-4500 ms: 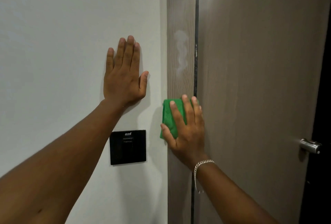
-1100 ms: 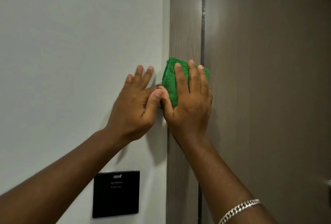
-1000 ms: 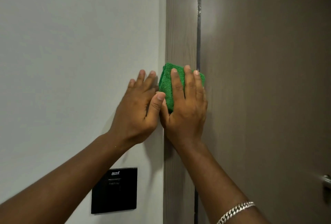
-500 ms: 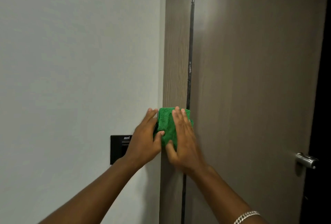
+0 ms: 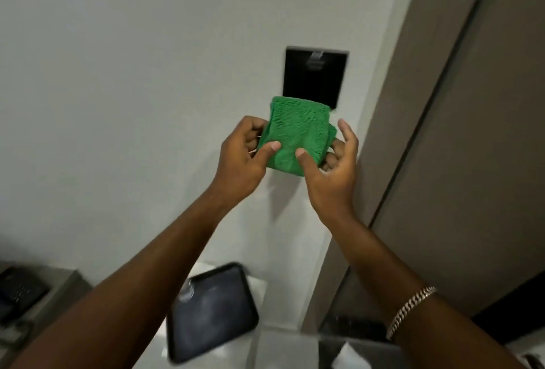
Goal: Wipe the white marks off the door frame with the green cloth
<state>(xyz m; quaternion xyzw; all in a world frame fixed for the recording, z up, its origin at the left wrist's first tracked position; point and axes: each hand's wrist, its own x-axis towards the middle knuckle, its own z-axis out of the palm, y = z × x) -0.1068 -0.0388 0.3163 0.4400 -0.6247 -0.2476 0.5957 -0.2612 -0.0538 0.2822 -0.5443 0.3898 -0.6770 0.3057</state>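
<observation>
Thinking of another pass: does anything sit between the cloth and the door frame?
Nothing visible does. Both hands, left and right, hold the cloth off the wall; the frame lies just to its right across open space.

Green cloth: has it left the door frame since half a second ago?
Yes. The green cloth is off the door frame, leftward, held before the black wall panel by both hands.
</observation>
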